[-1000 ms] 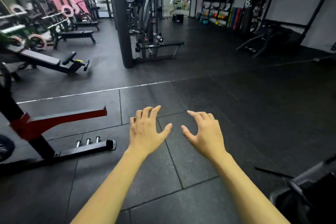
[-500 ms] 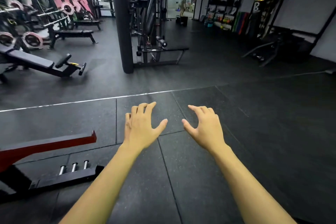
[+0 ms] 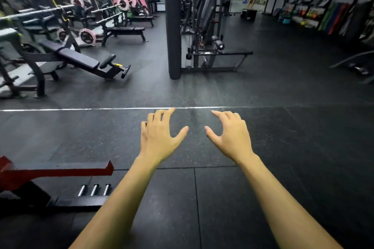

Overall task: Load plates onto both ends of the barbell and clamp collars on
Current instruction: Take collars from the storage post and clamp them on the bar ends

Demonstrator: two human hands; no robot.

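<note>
The black rubber floor (image 3: 263,147) fills most of the view, cut into big square tiles with a thin white line (image 3: 81,109) running across it. A thick black pillar (image 3: 172,22) stands in the middle, and a tall dark machine (image 3: 204,16) sits just beside it on the right. Far right, a rack of shelves (image 3: 303,6) holds bright, blurry gear. On the left, a black padded bench (image 3: 81,58) tilts up, and more benches stand behind it. The barbells (image 3: 105,8) are there too, far back on the left, long silver bars lying on their stands. Round pink and white plates (image 3: 123,3) sit on their ends, and 2 more plates (image 3: 87,36) stand lower down near the benches. They are well apart from the hands. At the bottom left is a red and black frame (image 3: 56,172) with 3 shiny pegs (image 3: 94,189). Both bare arms reach out over the floor. The left hand (image 3: 159,135) has its fingers spread wide and a bit bent, holding nothing. The right hand (image 3: 230,137) is the same, wide and holding nothing.
</note>
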